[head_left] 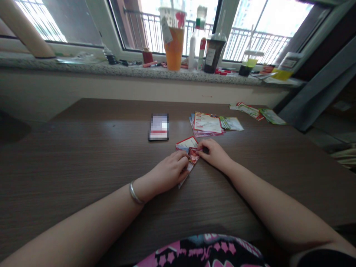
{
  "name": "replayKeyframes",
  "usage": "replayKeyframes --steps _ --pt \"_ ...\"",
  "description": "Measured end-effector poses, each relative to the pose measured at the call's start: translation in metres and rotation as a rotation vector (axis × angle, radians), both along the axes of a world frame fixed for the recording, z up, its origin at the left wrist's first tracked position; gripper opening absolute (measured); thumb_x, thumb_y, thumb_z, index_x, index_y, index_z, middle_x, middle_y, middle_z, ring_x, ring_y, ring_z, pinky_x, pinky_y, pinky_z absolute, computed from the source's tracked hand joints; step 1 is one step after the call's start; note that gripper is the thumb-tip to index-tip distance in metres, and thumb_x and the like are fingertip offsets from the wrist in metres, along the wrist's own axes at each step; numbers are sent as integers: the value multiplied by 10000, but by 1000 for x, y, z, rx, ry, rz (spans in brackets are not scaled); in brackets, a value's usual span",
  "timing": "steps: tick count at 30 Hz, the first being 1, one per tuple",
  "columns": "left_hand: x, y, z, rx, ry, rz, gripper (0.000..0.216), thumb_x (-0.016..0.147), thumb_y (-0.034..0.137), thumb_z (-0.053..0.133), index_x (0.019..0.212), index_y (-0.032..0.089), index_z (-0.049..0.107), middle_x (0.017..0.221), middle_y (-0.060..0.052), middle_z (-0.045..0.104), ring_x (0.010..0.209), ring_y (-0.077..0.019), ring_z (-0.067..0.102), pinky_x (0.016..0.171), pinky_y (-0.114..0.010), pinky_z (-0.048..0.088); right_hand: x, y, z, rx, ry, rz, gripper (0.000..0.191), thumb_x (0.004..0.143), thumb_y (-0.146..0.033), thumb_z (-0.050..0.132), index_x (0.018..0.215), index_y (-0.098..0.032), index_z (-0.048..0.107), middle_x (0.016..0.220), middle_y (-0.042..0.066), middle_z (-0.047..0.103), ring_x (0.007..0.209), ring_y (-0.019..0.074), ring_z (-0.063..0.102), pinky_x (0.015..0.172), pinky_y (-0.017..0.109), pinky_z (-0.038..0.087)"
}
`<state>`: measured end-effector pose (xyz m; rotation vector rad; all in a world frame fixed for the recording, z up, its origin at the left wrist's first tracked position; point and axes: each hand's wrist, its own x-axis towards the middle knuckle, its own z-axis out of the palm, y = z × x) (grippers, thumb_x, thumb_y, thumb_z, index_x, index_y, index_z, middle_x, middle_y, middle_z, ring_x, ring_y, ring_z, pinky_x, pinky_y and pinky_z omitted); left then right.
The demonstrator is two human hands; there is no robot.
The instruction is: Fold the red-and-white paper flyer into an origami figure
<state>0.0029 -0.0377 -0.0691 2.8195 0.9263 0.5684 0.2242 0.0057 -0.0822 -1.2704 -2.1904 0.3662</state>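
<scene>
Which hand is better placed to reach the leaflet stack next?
Probably the right hand: it is nearer the stack. The left hand is farther away. Both hold the folded paper.

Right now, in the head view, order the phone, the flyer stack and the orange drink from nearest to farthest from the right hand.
From the right hand, pinching the folded flyer:
1. Flyer stack, just beyond it on the table.
2. Phone, to its left.
3. Orange drink, far off on the windowsill.
</scene>
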Motion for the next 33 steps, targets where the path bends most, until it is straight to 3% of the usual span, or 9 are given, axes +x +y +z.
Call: replayKeyframes --steps 6,12,22,25,29,33 --pt "0 0 -4 32 40 26 365 984 341 397 1295 174 491 1250 -106 559 1188 -222 517 1048 -411 429 0 2 0 24 -65 57 126 858 -226 630 927 -246 733 930 34 713 912 194 610 857 353 446" --pt "-1 0 -6 123 124 -13 424 1007 327 317 1372 150 440 1358 -103 530 1294 -220 450 1124 -397 322 -2 4 -2 43 -157 38 164 881 -258 608 952 -260 756 948 51 709 929 201 600 857 361 461" --pt "-8 0 -6 15 259 -13 559 996 454 278 1491 196 257 1542 -75 305 1444 -212 219 1186 -457 52 -2 2 -1 88 -165 3 180 892 -266 580 953 -238 747 955 59 695 945 208 597 885 372 471" --pt "-7 -2 -8 20 259 35 581 987 472 291 1497 199 243 1540 -79 309 1441 -231 227 1179 -470 75 -3 -2 3 89 -138 -41 227 867 -276 591 1051 -218 709 1027 75 677 1009 227 588 922 392 467" --pt "-4 -3 -10 28 246 153 575 969 476 332 1466 186 331 1517 -88 358 1424 -265 264 1161 -477 154 -5 -9 5 80 -80 -55 488 805 -336 644 1270 -217 555 1248 106 579 1158 257 529 998 437 436" --pt "-5 0 -8 21 254 159 618 944 532 359 1455 184 353 1514 -90 363 1420 -266 271 1162 -459 149 -9 -18 0 34 -85 -4 645 774 -386 660 1353 -196 448 1367 134 484 1285 276 428 1081 472 360"
